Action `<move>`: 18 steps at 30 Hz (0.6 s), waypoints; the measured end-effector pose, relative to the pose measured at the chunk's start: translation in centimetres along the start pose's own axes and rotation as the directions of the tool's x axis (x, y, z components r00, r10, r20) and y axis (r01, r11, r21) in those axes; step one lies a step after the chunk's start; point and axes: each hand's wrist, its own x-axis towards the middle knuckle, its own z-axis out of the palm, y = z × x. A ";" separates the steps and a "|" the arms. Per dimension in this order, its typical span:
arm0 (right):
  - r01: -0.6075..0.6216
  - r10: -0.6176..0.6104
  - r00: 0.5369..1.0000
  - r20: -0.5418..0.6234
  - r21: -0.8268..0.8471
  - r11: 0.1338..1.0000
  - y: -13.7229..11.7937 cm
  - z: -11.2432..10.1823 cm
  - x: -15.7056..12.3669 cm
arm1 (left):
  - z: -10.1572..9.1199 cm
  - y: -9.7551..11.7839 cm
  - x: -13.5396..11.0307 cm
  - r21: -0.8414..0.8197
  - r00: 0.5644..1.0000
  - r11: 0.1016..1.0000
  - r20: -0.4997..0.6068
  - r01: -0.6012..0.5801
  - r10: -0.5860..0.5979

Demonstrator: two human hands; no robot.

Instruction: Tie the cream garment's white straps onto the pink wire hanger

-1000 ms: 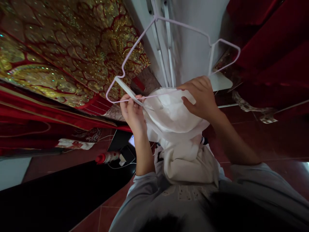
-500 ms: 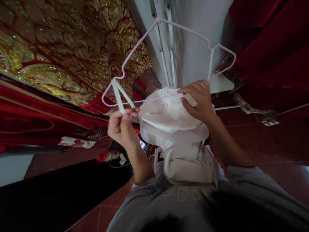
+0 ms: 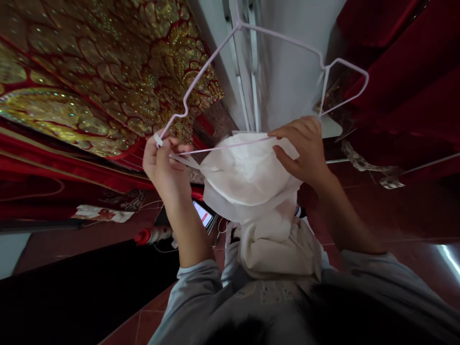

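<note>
A pale pink wire hanger (image 3: pixel 210 61) spans the view in front of me; its hook runs out at the top edge. From it hangs a white garment (image 3: pixel 247 177) of thin fabric with narrow straps. My left hand (image 3: pixel 165 163) is closed at the hanger's left end, pinching a white strap that wraps the wire there; the hand partly hides this end. My right hand (image 3: pixel 302 148) has its fingers curled over the hanger's bottom bar, thumb held apart below it. The right strap (image 3: pixel 324 91) lies in the notch of the hanger's right shoulder.
Red and gold sequined garments (image 3: pixel 108 72) hang at the left, dark red cloth (image 3: pixel 402 81) at the right. Metal rails (image 3: pixel 254 72) run down the pale wall behind. Lower left are a lit phone (image 3: pixel 202 214), a red-capped bottle (image 3: pixel 153 235) and a black surface (image 3: pixel 89 287).
My left hand has moved left and up with the strap, which now wraps the hanger's end. The right hand has shifted slightly right, and the hanger's right end sits farther right.
</note>
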 end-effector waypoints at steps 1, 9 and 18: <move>0.015 -0.015 1.000 -0.004 0.016 1.000 -0.3 -0.3 0.0 | 0.1 -0.3 -0.5 -0.086 0.998 0.996 -0.045 0.035 -0.039; -0.102 0.175 0.960 -0.217 0.310 0.945 2.5 -4.3 0.9 | 0.6 -1.3 -1.5 -0.214 1.000 0.977 -0.004 -0.009 0.009; -0.355 0.304 0.935 0.183 0.493 0.794 4.1 -4.9 3.0 | 0.4 -0.4 -0.4 -0.121 0.998 0.992 0.046 0.039 -0.034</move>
